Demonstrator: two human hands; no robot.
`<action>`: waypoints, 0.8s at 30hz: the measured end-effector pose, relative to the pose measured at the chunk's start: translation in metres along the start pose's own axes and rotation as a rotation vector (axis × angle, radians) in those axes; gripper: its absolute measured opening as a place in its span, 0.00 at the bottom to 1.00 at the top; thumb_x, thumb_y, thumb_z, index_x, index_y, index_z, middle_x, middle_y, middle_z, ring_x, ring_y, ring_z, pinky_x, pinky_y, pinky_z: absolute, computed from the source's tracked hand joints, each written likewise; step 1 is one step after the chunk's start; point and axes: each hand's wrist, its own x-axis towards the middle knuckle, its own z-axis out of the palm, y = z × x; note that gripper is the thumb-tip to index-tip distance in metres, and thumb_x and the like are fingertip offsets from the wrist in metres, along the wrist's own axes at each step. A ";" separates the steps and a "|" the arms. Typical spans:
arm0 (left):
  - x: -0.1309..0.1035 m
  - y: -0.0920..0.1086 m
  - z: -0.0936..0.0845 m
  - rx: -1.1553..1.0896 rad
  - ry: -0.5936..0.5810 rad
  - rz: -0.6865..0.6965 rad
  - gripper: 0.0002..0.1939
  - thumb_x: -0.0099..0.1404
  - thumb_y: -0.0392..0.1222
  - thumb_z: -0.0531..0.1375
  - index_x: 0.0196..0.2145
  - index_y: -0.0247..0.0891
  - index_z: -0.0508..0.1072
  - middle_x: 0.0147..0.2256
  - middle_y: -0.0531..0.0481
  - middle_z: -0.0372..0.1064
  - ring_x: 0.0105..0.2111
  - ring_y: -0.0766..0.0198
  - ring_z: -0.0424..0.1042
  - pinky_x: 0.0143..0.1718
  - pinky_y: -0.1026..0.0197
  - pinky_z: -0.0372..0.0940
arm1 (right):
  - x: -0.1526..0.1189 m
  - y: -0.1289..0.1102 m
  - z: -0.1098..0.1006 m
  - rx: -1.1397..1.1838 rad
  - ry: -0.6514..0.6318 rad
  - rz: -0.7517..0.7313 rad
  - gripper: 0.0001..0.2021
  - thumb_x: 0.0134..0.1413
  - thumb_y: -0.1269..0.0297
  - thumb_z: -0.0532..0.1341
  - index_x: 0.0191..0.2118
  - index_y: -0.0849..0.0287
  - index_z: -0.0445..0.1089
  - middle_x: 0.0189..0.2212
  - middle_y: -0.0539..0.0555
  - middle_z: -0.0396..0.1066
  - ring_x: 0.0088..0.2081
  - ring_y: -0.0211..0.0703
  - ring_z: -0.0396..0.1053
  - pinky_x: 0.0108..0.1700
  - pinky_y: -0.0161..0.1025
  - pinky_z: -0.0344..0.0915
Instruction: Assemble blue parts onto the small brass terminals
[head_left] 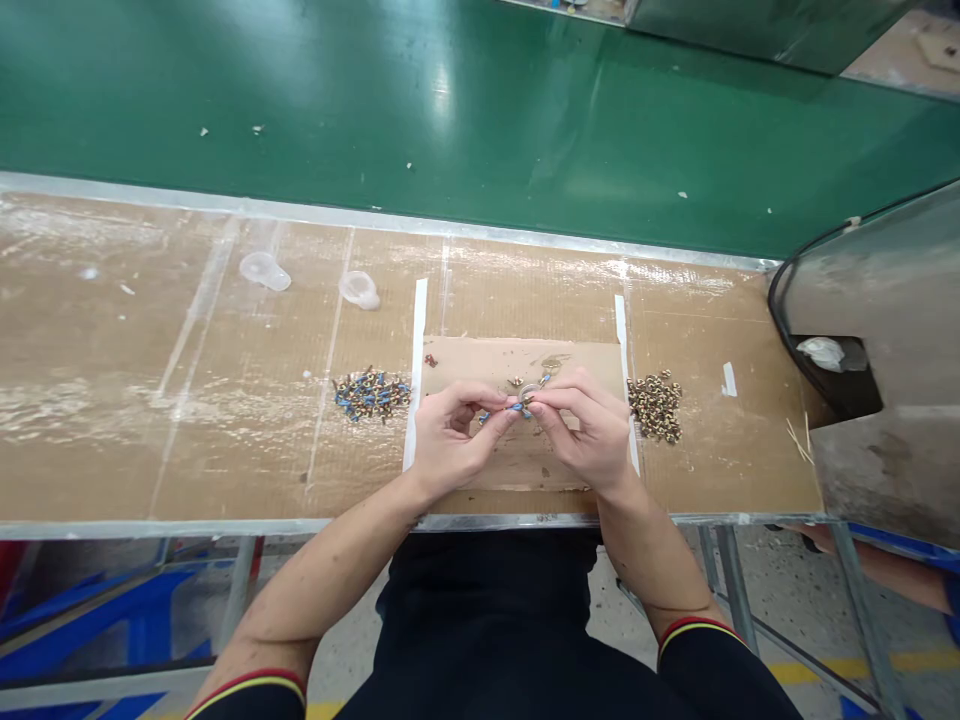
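Over the cardboard sheet, my left hand (pixel 461 430) pinches a small blue piece (pixel 517 407) between thumb and forefinger. My right hand (pixel 589 425) is closed in a pinch right beside it, on a tiny brass-coloured piece whose exact kind is too small to tell. The two sets of fingertips nearly meet. A small clear round item (pixel 529 390) and a few loose bits lie just behind the fingers. To the left is a pile of blue-and-brass pieces (pixel 371 394). A pile of small brass-coloured pieces (pixel 655 406) lies right of my right hand.
Two small clear plastic cups (pixel 262 270) lie at the back left. White tape strips (pixel 415 370) flank the cardboard sheet (pixel 525 465). Behind the bench runs a green surface (pixel 450 120). A metal housing (pixel 885 300) with a black cable stands at the right.
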 end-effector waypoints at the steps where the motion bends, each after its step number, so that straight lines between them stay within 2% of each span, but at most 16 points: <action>1: 0.000 0.000 0.000 0.003 0.000 0.008 0.07 0.62 0.40 0.70 0.33 0.37 0.77 0.30 0.49 0.79 0.29 0.65 0.81 0.31 0.67 0.77 | 0.000 0.000 0.001 -0.002 0.004 -0.005 0.06 0.62 0.72 0.63 0.39 0.54 0.76 0.31 0.52 0.78 0.31 0.42 0.74 0.32 0.41 0.72; 9: 0.001 0.001 0.001 -0.056 -0.018 -0.025 0.05 0.62 0.38 0.70 0.32 0.37 0.77 0.30 0.48 0.79 0.29 0.65 0.81 0.30 0.68 0.75 | -0.001 -0.002 0.003 0.025 0.021 -0.009 0.06 0.61 0.73 0.63 0.39 0.55 0.75 0.30 0.52 0.77 0.30 0.42 0.74 0.31 0.40 0.71; 17: 0.000 -0.001 0.000 -0.180 -0.048 -0.157 0.11 0.60 0.46 0.72 0.31 0.38 0.77 0.30 0.48 0.79 0.28 0.64 0.80 0.29 0.66 0.75 | 0.001 -0.005 0.005 0.102 0.045 -0.007 0.05 0.61 0.73 0.64 0.39 0.56 0.75 0.29 0.52 0.77 0.29 0.41 0.74 0.30 0.39 0.72; 20: -0.001 -0.002 0.000 -0.250 -0.046 -0.168 0.08 0.60 0.42 0.72 0.31 0.38 0.77 0.30 0.49 0.80 0.28 0.66 0.79 0.29 0.68 0.75 | 0.001 -0.006 0.005 0.074 0.048 -0.026 0.05 0.62 0.73 0.63 0.39 0.55 0.74 0.29 0.52 0.78 0.29 0.41 0.74 0.30 0.39 0.72; 24: -0.002 -0.003 0.001 -0.213 -0.039 -0.048 0.05 0.61 0.32 0.70 0.33 0.37 0.77 0.31 0.50 0.80 0.31 0.68 0.80 0.33 0.71 0.75 | 0.001 -0.008 0.004 0.035 0.044 -0.043 0.05 0.62 0.74 0.63 0.39 0.57 0.73 0.29 0.52 0.77 0.30 0.40 0.75 0.31 0.39 0.73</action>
